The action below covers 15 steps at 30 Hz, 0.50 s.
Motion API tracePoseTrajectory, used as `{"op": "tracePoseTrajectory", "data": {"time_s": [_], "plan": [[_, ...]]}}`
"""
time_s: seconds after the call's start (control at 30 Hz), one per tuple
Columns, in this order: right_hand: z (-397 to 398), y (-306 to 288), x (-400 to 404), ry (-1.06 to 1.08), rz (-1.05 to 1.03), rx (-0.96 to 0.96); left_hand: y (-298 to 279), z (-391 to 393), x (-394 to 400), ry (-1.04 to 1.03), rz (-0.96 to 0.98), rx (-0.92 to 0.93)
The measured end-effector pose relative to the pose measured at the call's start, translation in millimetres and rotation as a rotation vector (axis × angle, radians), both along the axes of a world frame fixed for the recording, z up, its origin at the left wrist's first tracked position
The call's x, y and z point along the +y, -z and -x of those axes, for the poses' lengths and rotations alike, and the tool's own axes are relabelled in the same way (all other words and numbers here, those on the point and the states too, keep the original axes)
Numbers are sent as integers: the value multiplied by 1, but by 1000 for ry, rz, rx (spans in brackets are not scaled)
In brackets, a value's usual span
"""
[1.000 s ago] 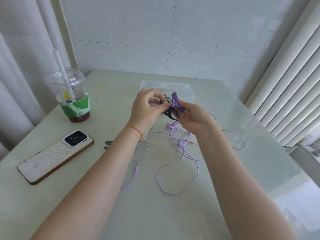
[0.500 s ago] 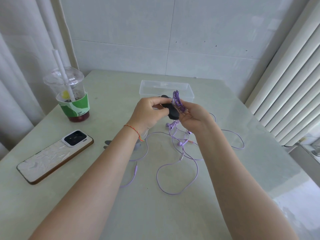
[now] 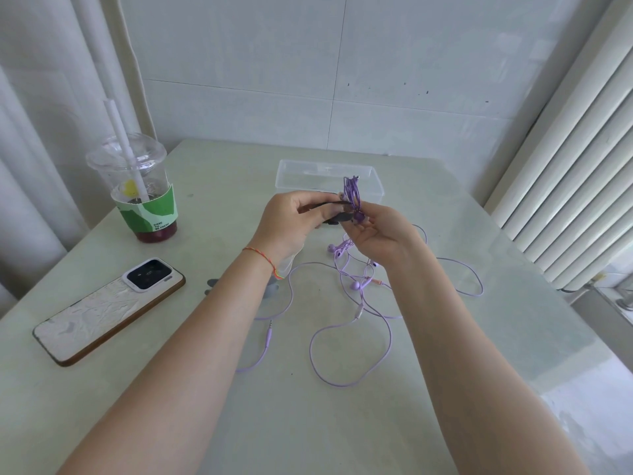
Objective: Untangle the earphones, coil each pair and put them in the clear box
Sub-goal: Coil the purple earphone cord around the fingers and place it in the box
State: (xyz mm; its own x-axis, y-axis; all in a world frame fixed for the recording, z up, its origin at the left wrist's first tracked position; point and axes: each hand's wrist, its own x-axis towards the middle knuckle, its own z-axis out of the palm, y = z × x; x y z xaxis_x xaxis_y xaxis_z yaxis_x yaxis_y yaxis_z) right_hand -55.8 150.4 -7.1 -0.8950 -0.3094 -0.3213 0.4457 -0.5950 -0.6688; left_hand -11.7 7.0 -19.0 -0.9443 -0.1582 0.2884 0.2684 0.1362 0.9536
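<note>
Head view: one purple earphone pair is wound into a coiled bundle point(image 3: 352, 195), pinched upright in the right hand point(image 3: 378, 231), just in front of the clear box point(image 3: 329, 180). The left hand point(image 3: 291, 222) grips a dark strap point(image 3: 329, 212) against the bundle; judged a tie being fastened. The box looks to hold no earphones yet. More purple earphones point(image 3: 356, 296) lie loose on the desk point(image 3: 308, 423), cables crossing, plug point(image 3: 269, 332) free. Judgement: first coil nearly finished; boxing it and the remaining untangling still outstanding.
</note>
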Motion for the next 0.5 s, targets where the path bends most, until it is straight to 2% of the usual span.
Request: {"op": "tracePoseTrajectory", "data": {"time_s": [0.17,0.37,0.5], "plan": [[1,-5,6,17,38,66,1,2,-9,-28,32,-69],[1,-12,12,-56,-421,511,4,1,-11,40,44,-97],[1,-15,12,48,-526,590,3,0,-8,81,54,-112]]}}
